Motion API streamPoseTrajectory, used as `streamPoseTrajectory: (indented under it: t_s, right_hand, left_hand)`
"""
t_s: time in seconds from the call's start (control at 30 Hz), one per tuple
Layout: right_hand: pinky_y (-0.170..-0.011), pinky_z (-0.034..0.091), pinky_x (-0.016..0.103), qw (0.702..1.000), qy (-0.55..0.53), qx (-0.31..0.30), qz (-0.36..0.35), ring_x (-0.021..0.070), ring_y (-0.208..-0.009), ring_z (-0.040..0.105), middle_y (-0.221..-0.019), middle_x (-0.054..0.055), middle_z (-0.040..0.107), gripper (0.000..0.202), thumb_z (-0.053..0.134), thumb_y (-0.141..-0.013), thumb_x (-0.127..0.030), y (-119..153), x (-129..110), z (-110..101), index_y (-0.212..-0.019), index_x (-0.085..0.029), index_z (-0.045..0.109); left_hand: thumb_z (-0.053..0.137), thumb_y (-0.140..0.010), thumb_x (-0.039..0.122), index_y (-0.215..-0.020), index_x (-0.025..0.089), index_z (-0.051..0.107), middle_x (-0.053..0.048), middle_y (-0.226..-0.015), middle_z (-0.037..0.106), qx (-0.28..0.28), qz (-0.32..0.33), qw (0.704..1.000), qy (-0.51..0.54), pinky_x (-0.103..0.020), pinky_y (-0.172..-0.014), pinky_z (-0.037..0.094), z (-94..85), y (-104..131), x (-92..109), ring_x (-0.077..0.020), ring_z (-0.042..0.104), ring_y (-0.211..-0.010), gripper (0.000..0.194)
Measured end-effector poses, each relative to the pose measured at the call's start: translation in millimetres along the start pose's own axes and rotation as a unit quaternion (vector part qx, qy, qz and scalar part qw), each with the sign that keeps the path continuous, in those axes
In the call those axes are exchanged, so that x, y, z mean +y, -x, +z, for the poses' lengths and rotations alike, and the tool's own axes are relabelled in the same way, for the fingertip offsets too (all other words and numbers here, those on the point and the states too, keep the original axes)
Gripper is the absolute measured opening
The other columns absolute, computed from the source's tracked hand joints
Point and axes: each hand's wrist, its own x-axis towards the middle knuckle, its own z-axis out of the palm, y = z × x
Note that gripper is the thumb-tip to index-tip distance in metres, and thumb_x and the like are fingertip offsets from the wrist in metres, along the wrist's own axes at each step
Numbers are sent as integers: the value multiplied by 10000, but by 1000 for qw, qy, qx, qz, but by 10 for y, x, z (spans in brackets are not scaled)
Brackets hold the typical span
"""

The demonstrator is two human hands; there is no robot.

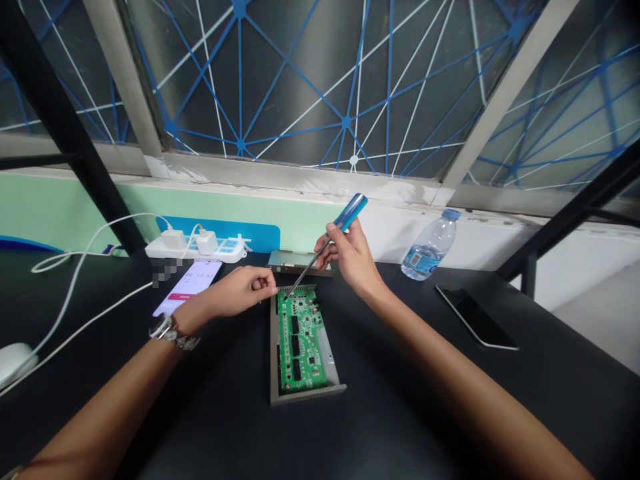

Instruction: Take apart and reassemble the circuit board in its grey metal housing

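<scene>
A green circuit board [313, 353] lies in a grey metal tray [274, 373] at the middle of the black table. My right hand [347, 250] is closed on a screwdriver [351, 212] with a blue handle. The screwdriver slants down to the left, its tip at the board's far left corner. Beside that corner, my left hand [245, 288] has its fingers curled together at the tray's edge; whether they hold anything small is hidden. Behind the tray lies a flat metal cover [293, 259], partly behind my right hand.
A lit phone [193, 287] lies left, near a white power strip [225, 249] with plugs and cables. A water bottle [430, 247] leans at the back right, with a dark phone [475, 317] nearby. A white object [15, 363] sits at the left edge.
</scene>
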Motion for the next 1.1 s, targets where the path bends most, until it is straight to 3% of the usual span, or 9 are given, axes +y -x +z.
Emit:
streamPoseTrajectory:
  t_s: [0.2,0.53,0.8,0.97,1.1]
  right_hand:
    - [-383,465,267,997,31,66,-11,132,-411,589,-685,-65,589,364,502,-918,-570,32,31,-29,-996,-296,276]
    - [-393,486,299,997,13,70,-19,150,-414,605,-701,-59,573,362,510,-927,-547,32,55,-15,-958,-289,257]
    - [-403,479,299,996,3,88,-18,143,-427,593,-720,-48,574,365,506,-918,-540,12,57,-49,-1063,-302,270]
    - [-390,472,285,996,4,87,-24,131,-418,588,-726,-51,569,357,504,-918,-543,8,58,-52,-1056,-306,276]
    - [-389,477,282,996,6,85,-29,133,-419,592,-720,-57,567,360,503,-920,-544,8,69,-46,-1050,-304,269]
  left_hand:
    - [445,-948,388,-882,177,591,-18,-821,554,6,55,998,10,-274,-670,421,141,-23,47,-145,512,-713,265]
    - [417,-970,398,-909,180,579,-20,-835,574,-6,52,998,21,-276,-668,407,158,-47,-7,-148,505,-726,279]
    - [509,-915,382,-909,175,617,-35,-862,630,-6,12,1000,27,-278,-678,437,114,-22,66,-158,558,-751,234]
    - [636,-830,386,-913,170,645,-46,-885,652,48,45,998,2,-275,-679,447,136,-55,50,-158,572,-758,231]
    - [600,-856,352,-846,169,670,-34,-826,654,63,54,997,-5,-267,-673,445,171,-82,49,-146,572,-721,196]
